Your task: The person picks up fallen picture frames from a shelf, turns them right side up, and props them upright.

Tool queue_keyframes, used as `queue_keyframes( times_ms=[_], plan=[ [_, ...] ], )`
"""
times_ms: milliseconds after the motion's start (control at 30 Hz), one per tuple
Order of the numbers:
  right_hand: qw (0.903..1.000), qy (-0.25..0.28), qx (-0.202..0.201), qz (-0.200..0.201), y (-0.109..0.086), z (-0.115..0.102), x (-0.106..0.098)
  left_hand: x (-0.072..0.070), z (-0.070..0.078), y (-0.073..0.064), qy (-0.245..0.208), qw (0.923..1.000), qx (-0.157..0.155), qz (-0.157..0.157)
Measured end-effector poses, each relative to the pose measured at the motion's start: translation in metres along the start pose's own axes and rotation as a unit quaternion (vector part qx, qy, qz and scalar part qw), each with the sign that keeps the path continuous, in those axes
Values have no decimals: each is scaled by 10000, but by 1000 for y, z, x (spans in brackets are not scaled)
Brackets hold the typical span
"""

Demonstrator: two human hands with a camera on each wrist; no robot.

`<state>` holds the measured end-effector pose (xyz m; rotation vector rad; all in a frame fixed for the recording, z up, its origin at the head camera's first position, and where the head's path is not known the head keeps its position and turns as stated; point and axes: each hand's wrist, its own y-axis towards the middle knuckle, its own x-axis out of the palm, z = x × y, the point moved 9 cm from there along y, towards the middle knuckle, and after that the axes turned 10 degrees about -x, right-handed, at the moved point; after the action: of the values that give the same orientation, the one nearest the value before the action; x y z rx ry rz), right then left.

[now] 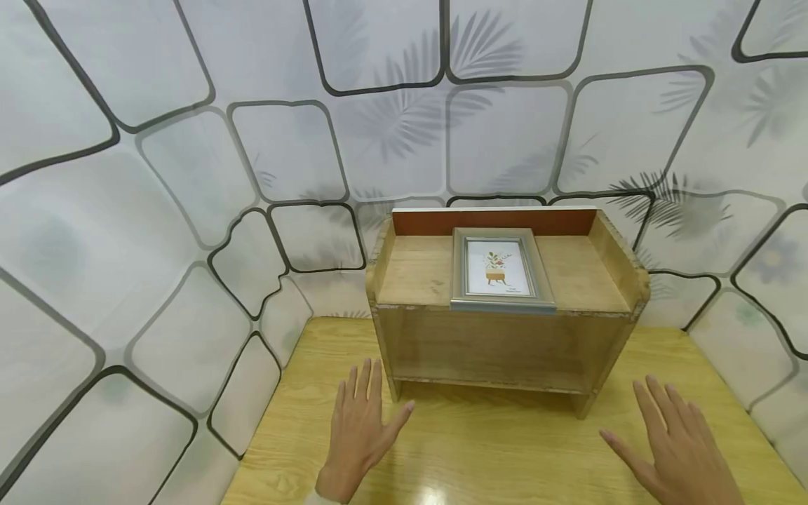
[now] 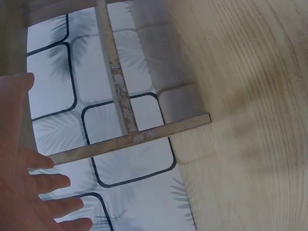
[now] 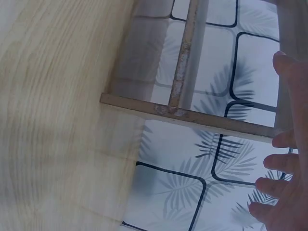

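A small wooden shelf (image 1: pixel 486 348) stands on the table against the patterned wall. On its upper board lies a picture frame (image 1: pixel 503 303) around a print of a plant in a pot, its front edge at the board's edge. My left hand (image 1: pixel 358 428) hovers in front of the shelf's left side, fingers straight and thumb spread, holding nothing. To the right, my right hand (image 1: pixel 678 445) has its fingers extended and its palm down, apart from the shelf. Both wrist views show the shelf edges beyond the left hand (image 2: pixel 33 192) and the right hand (image 3: pixel 288 178).
The yellow wood-grain table (image 1: pixel 492 456) spreads out before the shelf. Wallpaper with rounded outlines and leaf prints covers the walls (image 1: pixel 177 301) at the back, left and right. Beneath the upper board, the shelf has an open lower compartment.
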<state>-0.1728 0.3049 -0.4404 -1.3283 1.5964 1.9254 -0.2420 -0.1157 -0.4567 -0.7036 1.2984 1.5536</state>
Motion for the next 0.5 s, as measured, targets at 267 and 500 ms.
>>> queue_keyframes(
  times_ms=[267, 500],
  plan=[
    [9981, 163, -469, 355, 20, -5, -18, -20, 15, 8, -171, 9986, 267, 434],
    [9968, 251, -523, 548, 38, -13, -33, -43, 32, 20, -522, 9959, 398, 619]
  ],
)
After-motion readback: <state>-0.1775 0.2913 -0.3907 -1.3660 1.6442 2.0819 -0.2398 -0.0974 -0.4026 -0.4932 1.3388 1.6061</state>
